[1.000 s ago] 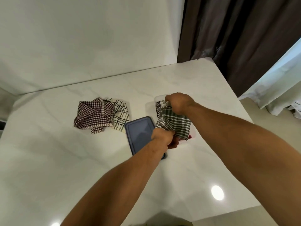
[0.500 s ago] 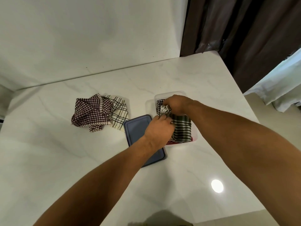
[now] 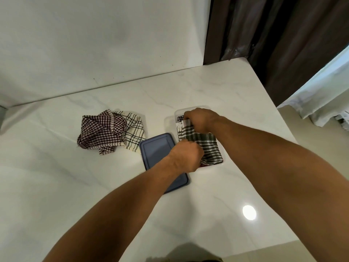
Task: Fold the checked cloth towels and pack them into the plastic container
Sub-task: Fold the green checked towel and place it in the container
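Our right hand (image 3: 200, 120) had its fingers curled over the far, bunched end of the dark green-and-white checked cloth towel (image 3: 205, 146), pinching the pale hem. Our left hand (image 3: 186, 156) was closed on the towel's near left edge, its fingertips hidden beneath the knuckles. The towel lay folded inside the clear rectangular plastic container (image 3: 170, 120), which sat toward the right edge of the white marble worktop (image 3: 226, 95). A sliver of red cloth (image 3: 203, 165) showed under the towel at the container's near end. We judged the main risk to be the far end: gathered as it was, it could spring up once we let go and stand above the rim, leaving little room. That mattered because the maroon-and-white checked cloth towel (image 3: 100, 133) and the white cloth towel with a dark grid (image 3: 135, 129) lay crumpled together, touching, toward the left of the worktop, not yet folded. A hard downward push might also skid the light container toward the right edge. Our left forearm crossed over the flat blue plastic lid (image 3: 158, 148), which lay just beside the container's left wall, so a careless pull back could drag it off the near edge.
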